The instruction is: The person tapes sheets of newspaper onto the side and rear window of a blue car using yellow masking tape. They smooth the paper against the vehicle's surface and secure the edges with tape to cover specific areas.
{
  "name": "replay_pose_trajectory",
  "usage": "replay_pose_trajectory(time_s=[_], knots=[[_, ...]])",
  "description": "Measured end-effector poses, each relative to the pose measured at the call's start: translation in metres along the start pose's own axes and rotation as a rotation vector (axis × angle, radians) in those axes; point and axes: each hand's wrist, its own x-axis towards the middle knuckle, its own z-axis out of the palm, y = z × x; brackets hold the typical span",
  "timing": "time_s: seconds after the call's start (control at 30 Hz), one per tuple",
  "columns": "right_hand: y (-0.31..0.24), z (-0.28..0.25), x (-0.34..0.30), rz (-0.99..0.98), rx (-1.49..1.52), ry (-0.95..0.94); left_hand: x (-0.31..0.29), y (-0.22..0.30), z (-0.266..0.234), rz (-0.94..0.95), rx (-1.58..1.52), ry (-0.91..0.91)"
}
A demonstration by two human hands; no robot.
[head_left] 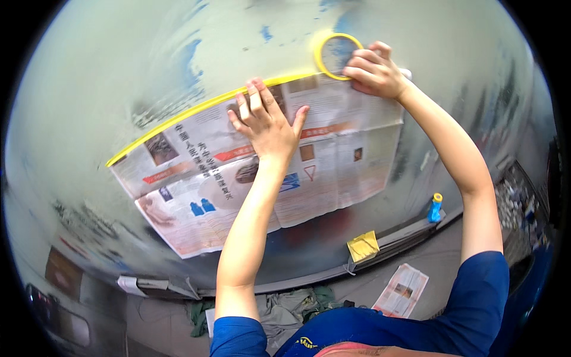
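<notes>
A sheet of newspaper [321, 178] lies against the pale, paint-smeared wall [267, 35]. A strip of yellow masking tape [196, 110] runs along its upper edge, rising from left to right. My left hand [264, 122] presses flat on the sheet with fingers spread, its fingertips on or right by the tape. At the upper right, my right hand [376, 71] grips the roll of yellow tape [320, 56], whose ring stands at the strip's right end. A small white rounded end [406, 74] shows beside that hand; what it belongs to is hidden.
A ledge [398, 240] along the wall's foot carries a blue bottle-like thing with a yellow end [435, 208] and a yellow packet [363, 246]. Below, grey-green cloths [291, 312] and another printed sheet [402, 291] lie on the floor. A metal mesh [517, 199] is at the right.
</notes>
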Motion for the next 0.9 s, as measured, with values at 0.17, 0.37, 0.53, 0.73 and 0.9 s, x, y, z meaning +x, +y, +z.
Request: replay_pose_trajectory(time_s=[0.17,0.37,0.53,0.73,0.9], knots=[[0.005,-0.055,-0.013,-0.058,0.002,-0.117,0.003,0.014,0.005,0.058,0.008,0.046],[0.059,-0.124,-0.111,0.176,-0.017,-0.222,-0.001,0.040,0.004,0.011,-0.012,0.035],[0.040,-0.106,-0.110,0.532,-0.127,-0.249,0.002,0.079,0.014,0.088,-0.005,0.050],[0.044,-0.090,-0.112,0.568,-0.235,-0.212,0.013,0.139,0.025,0.173,0.007,0.091],[0.038,-0.087,-0.111,0.596,-0.261,-0.309,0.015,0.189,0.035,0.229,-0.100,0.124]])
